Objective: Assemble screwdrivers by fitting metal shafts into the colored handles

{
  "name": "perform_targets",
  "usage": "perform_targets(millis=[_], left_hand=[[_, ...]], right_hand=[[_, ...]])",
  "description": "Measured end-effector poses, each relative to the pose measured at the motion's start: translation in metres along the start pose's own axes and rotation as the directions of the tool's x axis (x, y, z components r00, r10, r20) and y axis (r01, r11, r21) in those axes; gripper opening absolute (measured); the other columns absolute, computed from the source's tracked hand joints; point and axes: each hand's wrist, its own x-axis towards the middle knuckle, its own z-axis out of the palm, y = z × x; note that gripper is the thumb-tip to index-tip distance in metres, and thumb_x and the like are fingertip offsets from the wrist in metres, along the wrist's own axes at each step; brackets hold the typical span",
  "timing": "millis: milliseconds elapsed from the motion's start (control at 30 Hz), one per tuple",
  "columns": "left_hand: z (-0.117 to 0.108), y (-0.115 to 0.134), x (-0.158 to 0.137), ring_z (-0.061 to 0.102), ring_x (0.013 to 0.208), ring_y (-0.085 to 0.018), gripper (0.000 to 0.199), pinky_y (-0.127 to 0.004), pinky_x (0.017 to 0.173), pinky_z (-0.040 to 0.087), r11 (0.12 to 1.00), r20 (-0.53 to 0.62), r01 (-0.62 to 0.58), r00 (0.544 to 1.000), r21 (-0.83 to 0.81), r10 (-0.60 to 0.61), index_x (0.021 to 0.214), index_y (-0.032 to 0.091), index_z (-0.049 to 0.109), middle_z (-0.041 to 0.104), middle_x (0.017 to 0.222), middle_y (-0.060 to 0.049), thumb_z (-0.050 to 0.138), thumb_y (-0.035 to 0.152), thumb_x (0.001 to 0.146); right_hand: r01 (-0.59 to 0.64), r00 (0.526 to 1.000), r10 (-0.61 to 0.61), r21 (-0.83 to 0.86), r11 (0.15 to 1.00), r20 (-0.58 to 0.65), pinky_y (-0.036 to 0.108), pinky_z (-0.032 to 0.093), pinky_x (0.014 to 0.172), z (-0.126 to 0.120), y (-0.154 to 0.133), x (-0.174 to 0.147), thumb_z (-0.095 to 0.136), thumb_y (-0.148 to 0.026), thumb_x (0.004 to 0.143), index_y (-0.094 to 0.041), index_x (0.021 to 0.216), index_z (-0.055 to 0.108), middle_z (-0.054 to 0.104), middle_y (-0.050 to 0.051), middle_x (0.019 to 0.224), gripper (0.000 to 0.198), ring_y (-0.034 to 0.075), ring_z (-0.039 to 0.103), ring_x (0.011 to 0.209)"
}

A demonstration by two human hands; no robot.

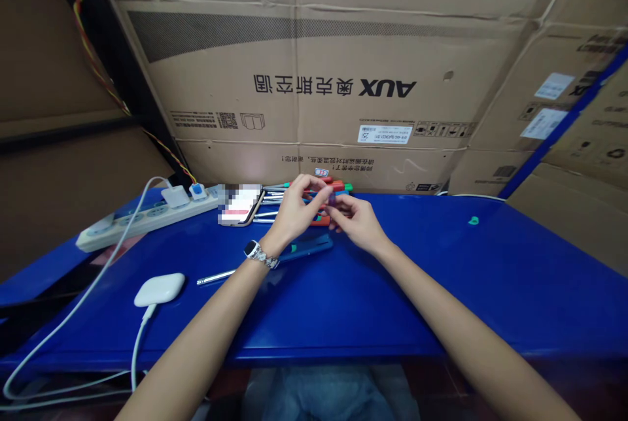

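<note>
– What are the two hands doing?
– The left hand [300, 206] and the right hand [362, 221] meet over the worktop [441, 244], both narrow, with their fingertips pinched together on a small purple thing [331, 199]
– Can you tell what it is?
– No, the fingers cover most of it, and it is too small to make out
– And what lies around them?
– Just behind the hands is a row of tools [337, 184] with red, green and blue handles, silver shafts pointing left. A phone [245, 202] lies at the left end of that row, its screen partly blurred out
– Anything nearer the person?
– A blue-handled tool [314, 248] lies aslant, partly hidden by the left wrist, which wears a watch [251, 249]. Further left are a white case [159, 290], a cable plugged into it, and a power strip [142, 223]
– And on the right?
– A green scrap [473, 220], well apart from the hands; printed cardboard [343, 35] stands behind everything
</note>
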Motion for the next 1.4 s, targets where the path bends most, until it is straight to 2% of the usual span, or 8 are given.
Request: perform_targets(millis=[100, 167, 333, 533, 800, 933, 1033, 1400], left_hand=[[-0.01, -0.005, -0.003, 0.061, 0.084, -0.017, 0.018, -0.03, 0.075, 0.047, 0.998, 0.014, -0.013, 1.0, 0.062, 0.012, 0.09, 0.019, 0.063, 0.066, 0.092, -0.004, 0.057, 0.036, 0.092], [-0.014, -0.009, -0.006, 0.061, 0.08, -0.017, 0.015, -0.03, 0.073, 0.047, 0.993, 0.141, -0.034, 0.99, 0.111, 0.018, 0.085, 0.018, 0.064, 0.066, 0.085, -0.003, 0.06, 0.033, 0.089], [-0.007, -0.021, -0.013, 0.063, 0.073, -0.018, 0.006, -0.03, 0.071, 0.047, 0.975, 0.528, -0.062, 0.847, 0.215, -0.062, 0.078, 0.019, 0.069, 0.07, 0.078, -0.002, 0.064, 0.023, 0.079], [0.002, -0.029, -0.016, 0.063, 0.074, -0.018, 0.006, -0.027, 0.069, 0.045, 0.939, 0.573, -0.097, 0.811, 0.329, -0.116, 0.077, 0.02, 0.071, 0.071, 0.081, -0.003, 0.066, 0.022, 0.075], [0.008, -0.023, -0.01, 0.062, 0.065, -0.017, 0.006, -0.024, 0.058, 0.042, 0.915, 0.58, 0.0, 0.774, 0.403, -0.256, 0.068, 0.019, 0.069, 0.07, 0.071, -0.002, 0.064, 0.016, 0.064], [0.011, -0.024, -0.009, 0.062, 0.064, -0.017, 0.005, -0.024, 0.057, 0.042, 0.917, 0.583, -0.008, 0.774, 0.399, -0.247, 0.067, 0.018, 0.068, 0.069, 0.069, -0.002, 0.065, 0.017, 0.065], [0.007, -0.024, -0.01, 0.062, 0.063, -0.016, 0.005, -0.024, 0.059, 0.043, 0.931, 0.6, -0.017, 0.768, 0.365, -0.222, 0.067, 0.018, 0.068, 0.069, 0.068, -0.001, 0.065, 0.015, 0.064], [-0.004, -0.027, -0.01, 0.058, 0.062, -0.014, 0.009, -0.022, 0.057, 0.042, 0.964, 0.635, 0.064, 0.741, 0.259, -0.22, 0.073, 0.014, 0.071, 0.068, 0.067, -0.002, 0.064, 0.016, 0.067]], right_hand=[[-0.002, 0.999, 0.004, 0.043, 0.999, -0.044, 0.026, 0.053, 0.052, -0.006, -0.002, 0.001, 0.064, -0.055, 0.081, -0.019, 0.097, 0.063, 0.073, 0.006, 0.085, 0.039, 0.013, 0.063, 0.056], [-0.006, 0.996, 0.011, 0.059, 0.998, -0.089, 0.026, 0.052, 0.051, -0.013, -0.003, 0.001, 0.064, -0.058, 0.079, -0.019, 0.098, 0.061, 0.072, 0.005, 0.082, 0.043, 0.013, 0.062, 0.054], [-0.152, 0.988, 0.148, -0.244, 0.958, -0.036, 0.024, 0.04, 0.046, -0.028, 0.003, -0.009, 0.062, -0.054, 0.081, -0.02, 0.072, 0.053, 0.06, -0.001, 0.054, 0.036, 0.012, 0.051, 0.043], [-0.163, 0.944, 0.323, -0.747, 0.645, 0.072, 0.025, 0.03, 0.051, -0.028, 0.012, -0.018, 0.066, -0.042, 0.077, -0.021, 0.06, 0.051, 0.059, 0.0, 0.057, 0.031, 0.014, 0.052, 0.054], [-0.182, 0.932, 0.363, -0.852, 0.491, 0.01, 0.03, 0.035, 0.058, -0.019, 0.004, -0.02, 0.067, -0.047, 0.079, -0.022, 0.072, 0.06, 0.068, 0.007, 0.073, 0.027, 0.025, 0.064, 0.07], [0.002, 0.977, 0.175, -0.83, 0.557, 0.12, 0.03, 0.038, 0.067, -0.018, 0.001, -0.021, 0.067, -0.036, 0.08, -0.023, 0.097, 0.065, 0.068, 0.007, 0.092, 0.021, 0.024, 0.063, 0.085], [0.163, 0.957, 0.078, -0.741, 0.651, 0.28, 0.034, 0.04, 0.081, -0.019, 0.006, -0.02, 0.071, -0.033, 0.079, -0.023, 0.11, 0.066, 0.062, 0.009, 0.108, 0.033, 0.025, 0.058, 0.101], [0.207, 0.93, 0.064, -0.66, 0.722, 0.362, 0.041, 0.034, 0.09, -0.018, 0.02, -0.016, 0.073, -0.042, 0.083, -0.023, 0.105, 0.07, 0.062, 0.007, 0.102, 0.029, 0.026, 0.053, 0.105]])
